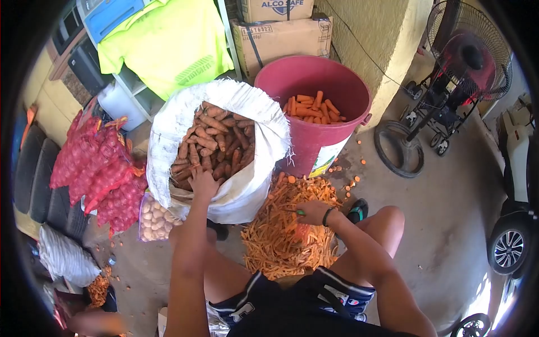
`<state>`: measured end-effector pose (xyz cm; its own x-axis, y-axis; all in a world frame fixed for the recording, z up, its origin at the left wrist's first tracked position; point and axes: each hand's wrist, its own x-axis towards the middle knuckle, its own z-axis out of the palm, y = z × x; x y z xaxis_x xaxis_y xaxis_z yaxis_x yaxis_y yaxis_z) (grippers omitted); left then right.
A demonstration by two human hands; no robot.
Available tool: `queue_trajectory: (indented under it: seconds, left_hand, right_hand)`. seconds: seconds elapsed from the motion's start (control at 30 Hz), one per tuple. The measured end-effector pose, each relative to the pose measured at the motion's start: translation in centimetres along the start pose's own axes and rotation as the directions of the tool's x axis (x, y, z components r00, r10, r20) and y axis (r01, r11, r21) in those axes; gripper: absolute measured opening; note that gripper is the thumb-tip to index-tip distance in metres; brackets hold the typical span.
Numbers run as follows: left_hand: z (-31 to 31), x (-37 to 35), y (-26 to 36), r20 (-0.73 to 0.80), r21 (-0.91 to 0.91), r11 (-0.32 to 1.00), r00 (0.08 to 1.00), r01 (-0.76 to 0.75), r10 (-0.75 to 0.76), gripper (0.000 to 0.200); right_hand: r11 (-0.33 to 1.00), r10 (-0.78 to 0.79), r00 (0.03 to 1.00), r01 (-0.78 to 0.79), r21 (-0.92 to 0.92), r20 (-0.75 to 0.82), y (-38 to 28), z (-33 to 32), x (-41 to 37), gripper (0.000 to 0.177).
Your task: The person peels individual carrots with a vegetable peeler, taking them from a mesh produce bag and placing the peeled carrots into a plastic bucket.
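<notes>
My left hand (203,183) reaches into a white woven sack (241,194) and touches the unpeeled carrots (216,135) near its front rim; its fingertips are partly lost among them. Above a large heap of orange peelings (281,236), my right hand (314,213) is closed round a small tool with a green handle (301,212), whose working end is hard to make out. Peeled carrots (312,108) lie inside the dark red bin (303,147) behind the heap.
Red net bags of onions (101,163) and a bag of pale round produce (156,220) stand left of the sack. Cardboard boxes (283,39) are behind. A fan (470,56) and a wheel (508,247) are at right. Another person's arm (96,324) shows lower left.
</notes>
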<state>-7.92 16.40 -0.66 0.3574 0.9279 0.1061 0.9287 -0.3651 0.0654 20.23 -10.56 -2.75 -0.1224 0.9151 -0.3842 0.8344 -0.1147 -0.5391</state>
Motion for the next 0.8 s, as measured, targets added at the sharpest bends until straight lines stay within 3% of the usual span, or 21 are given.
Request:
queue_trajectory:
  seconds: [0.03,0.13,0.23,0.33,0.43,0.53,0.6,0.67,0.7,0.77,0.8]
  left_hand:
    - [-0.1,0.1,0.4,0.010,-0.005,1.000,1.000,-0.005,0.005,0.046]
    - [0.6,1.1,0.0,0.041,-0.038,0.999,0.999,0.032,-0.030,0.046]
    - [-0.1,1.4,0.5,0.046,-0.119,0.992,0.998,0.045,-0.039,0.045]
    - [-0.1,1.0,0.7,-0.060,-0.096,0.995,0.998,0.026,-0.032,0.043]
    - [-0.7,1.5,-0.3,-0.119,-0.307,0.951,0.993,-0.040,0.004,0.040]
    - [-2.5,2.3,-1.9,-0.118,-0.749,0.656,0.993,-0.093,0.007,0.027]
    - [-4.7,2.4,-1.9,0.016,-0.981,0.195,1.000,0.014,0.010,0.025]
    - [-7.3,0.3,1.0,0.130,-0.922,-0.368,0.991,0.124,0.006,0.029]
    - [-5.3,-0.1,1.5,0.269,-0.853,-0.450,0.962,0.263,0.052,0.038]
    - [-4.0,-2.1,5.7,0.019,-0.907,-0.402,0.966,0.125,0.258,0.039]
    - [-4.0,-3.1,7.8,0.063,-0.896,-0.401,0.948,0.191,0.312,0.038]
  right_hand:
    - [0.998,-0.050,0.998,0.051,0.031,-0.027,0.1,0.2,0.6,0.044]
    - [0.999,0.049,0.997,-0.049,-0.011,0.067,-0.3,0.1,0.6,0.042]
    - [0.995,0.094,0.995,-0.093,-0.028,0.039,0.1,-0.2,0.4,0.042]
    - [0.996,0.087,0.996,-0.087,-0.005,0.001,0.0,-0.6,0.2,0.043]
    - [0.993,0.122,0.992,-0.122,-0.007,0.023,-0.5,-0.9,-0.1,0.044]
    - [0.998,0.061,0.998,-0.061,-0.001,-0.032,0.2,-0.4,-0.3,0.047]
    - [0.999,0.047,0.998,-0.045,0.027,-0.048,1.1,-0.2,-0.2,0.047]
    - [0.998,0.023,0.997,-0.019,0.055,-0.073,1.4,0.5,0.6,0.046]
    - [0.998,0.011,0.996,-0.005,0.062,-0.091,1.8,0.7,1.1,0.045]
    - [0.997,0.023,0.982,-0.007,0.083,-0.188,1.6,-0.3,1.2,0.042]
    - [0.994,0.053,0.964,-0.026,0.105,-0.261,0.4,-1.5,0.7,0.040]
